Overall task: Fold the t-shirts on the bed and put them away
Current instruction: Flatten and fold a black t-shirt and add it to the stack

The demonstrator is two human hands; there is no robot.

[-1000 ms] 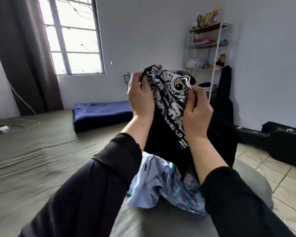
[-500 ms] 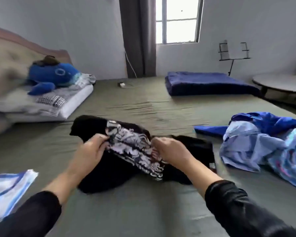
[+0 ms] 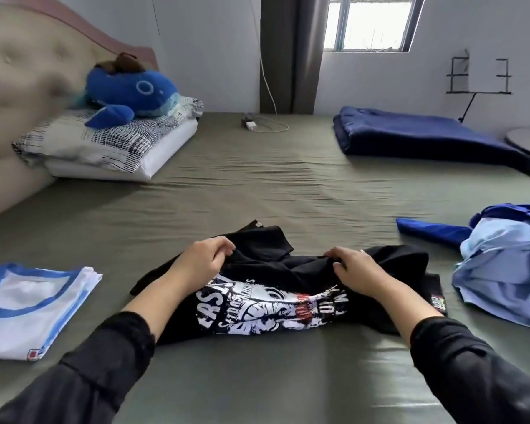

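Note:
A black t-shirt (image 3: 276,304) with a white and red print lies bunched on the olive-green bed (image 3: 257,194) in front of me. My left hand (image 3: 204,263) pinches its fabric at the upper left. At the upper right, my right hand (image 3: 357,272) grips a fold of the same shirt. A folded white t-shirt with blue trim (image 3: 28,304) lies flat at the left. A loose pile of light blue and blue shirts (image 3: 502,264) sits at the right.
Pillows (image 3: 110,145) with a blue plush whale (image 3: 129,93) rest by the headboard at the back left. A folded navy blanket (image 3: 423,136) lies at the back right. A charger and cable (image 3: 257,125) lie near the far edge.
I held the black shirt up in the air a second ago. It now lies on the bed, and both hands have shifted to its upper edge.

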